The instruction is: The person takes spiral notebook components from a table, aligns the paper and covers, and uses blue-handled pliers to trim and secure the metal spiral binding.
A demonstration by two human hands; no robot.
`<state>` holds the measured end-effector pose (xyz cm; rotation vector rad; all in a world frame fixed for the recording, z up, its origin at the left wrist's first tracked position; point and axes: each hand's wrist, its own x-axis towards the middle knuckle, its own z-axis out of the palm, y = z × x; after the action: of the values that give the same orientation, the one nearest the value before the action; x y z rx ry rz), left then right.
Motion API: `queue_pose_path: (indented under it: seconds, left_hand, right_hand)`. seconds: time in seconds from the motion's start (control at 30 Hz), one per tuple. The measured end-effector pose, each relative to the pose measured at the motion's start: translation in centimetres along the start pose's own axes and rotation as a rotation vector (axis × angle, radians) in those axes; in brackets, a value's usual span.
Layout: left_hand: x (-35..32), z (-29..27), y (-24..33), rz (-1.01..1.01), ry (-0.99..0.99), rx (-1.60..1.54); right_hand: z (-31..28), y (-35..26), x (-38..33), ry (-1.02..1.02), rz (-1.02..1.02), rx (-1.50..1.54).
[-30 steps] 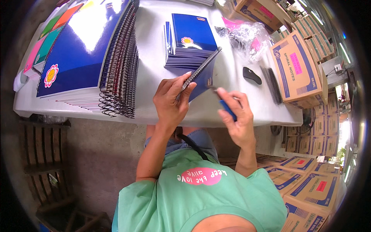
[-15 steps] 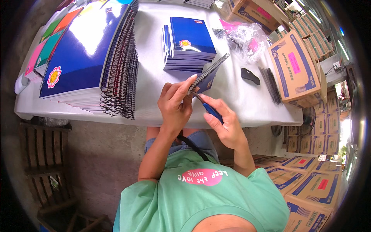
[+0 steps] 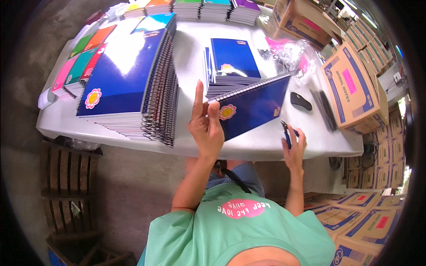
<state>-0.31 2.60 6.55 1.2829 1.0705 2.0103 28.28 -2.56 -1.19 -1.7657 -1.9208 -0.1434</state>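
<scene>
Blue, glossy spiral notebook (image 3: pixel 253 106) with a flower sticker, tilted above the white table (image 3: pixel 191 57), pinched by the left hand (image 3: pixel 207 126); right hand (image 3: pixel 293 146) clasps blue-handled pliers (image 3: pixel 286 134).

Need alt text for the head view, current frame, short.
Seen from above, a person's left hand holds up a blue spiral notebook over a white table, while the right hand grips small blue-handled pliers near the table's edge. Stacks of spiral notebooks cover the table, with cardboard boxes to the right.
</scene>
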Motion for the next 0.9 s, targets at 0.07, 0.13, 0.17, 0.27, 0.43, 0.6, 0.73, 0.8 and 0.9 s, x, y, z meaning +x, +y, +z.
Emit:
queue_pose_path:
  seconds: [0.07,0.13,0.17,0.27,0.43,0.6,0.73,0.8,0.9]
  left_hand:
    - [-0.1,0.3,1.2,-0.040,-0.001,-0.123]
    - [-0.4,1.1,3.4,-0.015,0.054,-0.265]
    - [-0.4,1.6,4.1,-0.012,0.076,-0.347]
    - [-0.7,0.1,5.0,0.080,-0.015,-0.371]
    - [1.2,-2.2,9.0,0.343,0.087,-0.392]
    - [3.8,-3.7,13.2,0.319,0.162,-0.572]
    - [5.4,-4.3,14.6,0.414,0.037,-0.418]
    - [5.7,-3.8,14.9,0.431,-0.115,-0.339]
    - [7.0,-5.1,14.9,0.662,-0.046,-0.011]
  right_hand:
    - [1.3,3.4,-0.3,-0.078,0.100,-0.217]
    - [1.7,3.4,1.6,-0.209,0.293,-0.201]
    - [2.9,5.5,1.8,-0.239,0.324,0.100]
    - [2.4,3.0,4.3,-0.066,0.250,1.476]
    - [-4.2,-5.0,10.9,-0.173,-0.460,2.313]
    - [-12.5,-16.6,15.2,0.247,-0.418,1.753]
    - [-18.3,-21.8,15.9,0.652,-0.672,0.554]
    - [-19.5,-24.3,15.1,0.305,-0.878,0.277]
    - [-20.3,-26.7,17.2,-0.106,-0.870,0.314]
